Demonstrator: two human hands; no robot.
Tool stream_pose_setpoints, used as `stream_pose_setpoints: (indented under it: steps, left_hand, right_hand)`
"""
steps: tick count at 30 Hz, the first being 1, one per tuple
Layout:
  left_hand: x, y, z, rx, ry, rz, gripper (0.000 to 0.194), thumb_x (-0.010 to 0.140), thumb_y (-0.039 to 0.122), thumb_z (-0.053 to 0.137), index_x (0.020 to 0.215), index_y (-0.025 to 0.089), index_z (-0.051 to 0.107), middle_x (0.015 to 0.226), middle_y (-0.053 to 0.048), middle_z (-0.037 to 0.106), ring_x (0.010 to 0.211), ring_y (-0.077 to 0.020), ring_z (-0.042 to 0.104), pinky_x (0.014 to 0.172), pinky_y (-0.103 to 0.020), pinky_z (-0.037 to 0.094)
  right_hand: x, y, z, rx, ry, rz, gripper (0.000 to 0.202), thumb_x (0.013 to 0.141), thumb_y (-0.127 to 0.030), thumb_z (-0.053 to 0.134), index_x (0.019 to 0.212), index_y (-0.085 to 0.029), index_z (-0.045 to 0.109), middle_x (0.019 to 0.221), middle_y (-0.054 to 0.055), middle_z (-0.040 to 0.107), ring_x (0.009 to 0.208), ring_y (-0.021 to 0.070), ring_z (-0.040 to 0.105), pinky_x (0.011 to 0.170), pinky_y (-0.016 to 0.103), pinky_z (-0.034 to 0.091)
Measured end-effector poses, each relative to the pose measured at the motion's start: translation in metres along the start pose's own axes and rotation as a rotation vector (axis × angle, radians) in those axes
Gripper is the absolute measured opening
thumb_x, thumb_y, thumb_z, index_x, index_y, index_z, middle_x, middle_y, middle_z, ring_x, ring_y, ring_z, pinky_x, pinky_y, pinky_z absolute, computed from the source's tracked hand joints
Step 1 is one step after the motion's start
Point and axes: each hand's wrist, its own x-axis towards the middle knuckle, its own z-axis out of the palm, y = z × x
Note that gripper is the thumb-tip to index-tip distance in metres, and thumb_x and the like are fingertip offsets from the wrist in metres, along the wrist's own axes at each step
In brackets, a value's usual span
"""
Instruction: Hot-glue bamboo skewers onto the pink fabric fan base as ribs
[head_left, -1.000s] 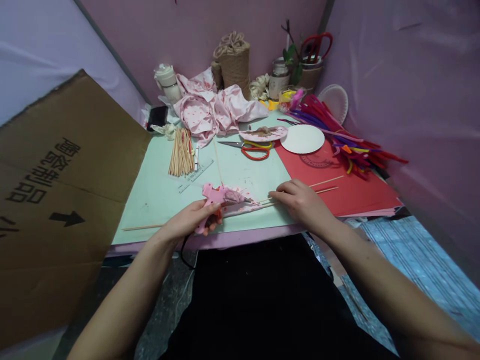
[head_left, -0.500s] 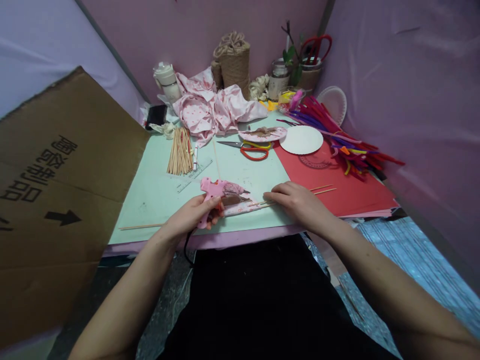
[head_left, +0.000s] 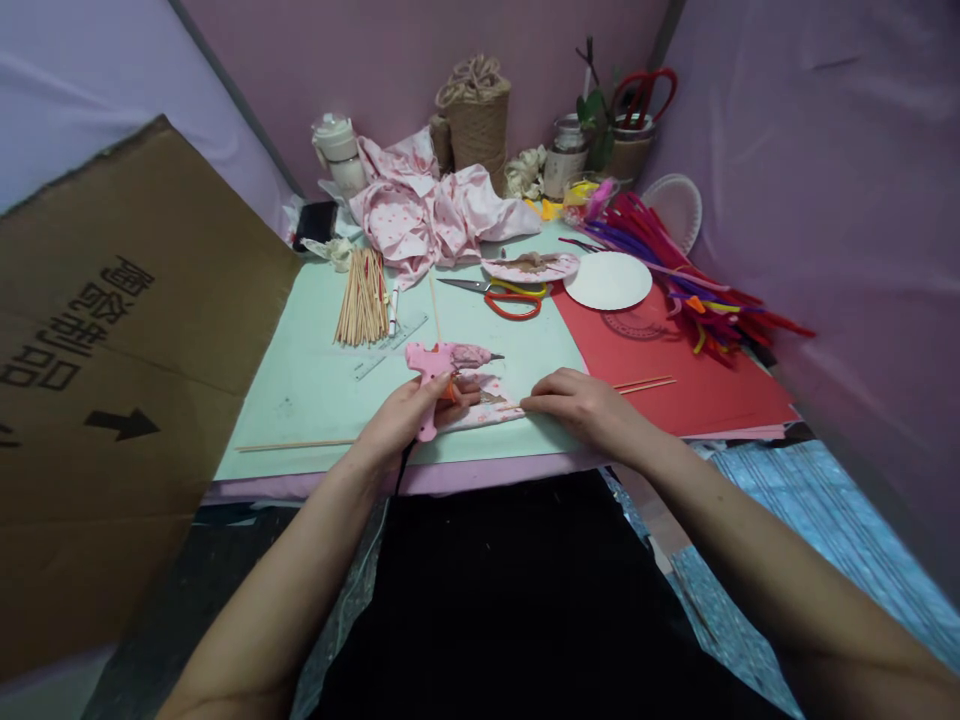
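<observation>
My left hand [head_left: 412, 412] is closed around the handle of a pink glue gun [head_left: 431, 366], whose nozzle points right. Under the gun lies a pink patterned fabric piece [head_left: 491, 413] with a brown inner part, and my left fingertips reach over it. My right hand [head_left: 574, 405] is closed, pinching thin wooden sticks [head_left: 646, 384] that run from the fabric piece out to the right, past the hand. A long stick [head_left: 292, 445] lies by the front edge, left of my left hand.
Scissors [head_left: 516, 297], a ruler [head_left: 391, 347] and a bundle of sticks [head_left: 361, 300] lie beyond my hands. A white disc [head_left: 608, 280] rests partly on red paper [head_left: 712, 395]. Pipe cleaners [head_left: 705, 285] are at right, crumpled fabric [head_left: 435, 215] behind, a cardboard panel [head_left: 142, 350] left.
The glue gun has lifted slightly, its nozzle now more level and clear of the fabric piece. My left fingers have reached further right onto the fabric. My right hand has shifted slightly left.
</observation>
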Motion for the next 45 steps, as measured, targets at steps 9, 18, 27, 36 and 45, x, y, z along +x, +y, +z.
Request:
stream_pose_setpoints:
  steps: [9,18,27,36,45]
  left_hand:
    - [0.003,-0.003,0.000,-0.109,-0.015,-0.031,0.037,0.089,0.047,0.065,0.070,0.017,0.061,0.129,-0.018,0.071,0.118,-0.0252,0.068,0.105,-0.035,0.051]
    - [0.004,-0.008,-0.002,-0.163,-0.038,-0.018,0.034,0.090,0.045,0.066,0.073,0.016,0.067,0.135,-0.015,0.068,0.121,-0.0244,0.066,0.107,-0.035,0.049]
    - [0.004,-0.013,-0.003,-0.159,-0.047,0.013,0.036,0.088,0.048,0.067,0.071,0.016,0.069,0.130,-0.013,0.072,0.123,-0.0268,0.065,0.107,-0.034,0.049]
    - [0.003,-0.011,0.000,-0.162,-0.006,0.012,0.031,0.088,0.045,0.070,0.076,0.017,0.072,0.123,-0.012,0.075,0.119,-0.0266,0.068,0.105,-0.035,0.051]
    - [0.003,-0.011,0.001,-0.153,0.005,0.016,0.031,0.089,0.044,0.068,0.075,0.017,0.070,0.127,-0.013,0.073,0.120,-0.0263,0.067,0.104,-0.033,0.052]
  right_hand:
    - [0.003,0.004,-0.003,0.009,-0.062,-0.041,0.034,0.097,-0.010,0.043,0.113,-0.021,0.071,0.097,0.008,0.068,0.088,0.0188,0.060,0.072,0.031,0.050]
    - [0.007,0.007,-0.007,0.013,-0.105,-0.115,0.035,0.098,-0.009,0.039,0.113,-0.017,0.070,0.098,0.010,0.067,0.088,0.0192,0.058,0.075,0.033,0.050]
    - [0.006,0.008,-0.004,0.022,-0.082,-0.155,0.034,0.099,-0.009,0.039,0.113,-0.013,0.069,0.097,0.012,0.067,0.088,0.0206,0.056,0.075,0.033,0.049]
    - [0.008,0.008,-0.006,0.025,-0.093,-0.172,0.033,0.099,-0.010,0.038,0.111,-0.014,0.069,0.097,0.012,0.067,0.086,0.0205,0.055,0.074,0.033,0.049]
    - [0.011,0.010,-0.011,0.036,-0.114,-0.194,0.034,0.099,-0.009,0.036,0.110,-0.014,0.068,0.097,0.012,0.066,0.088,0.0199,0.055,0.075,0.033,0.049]
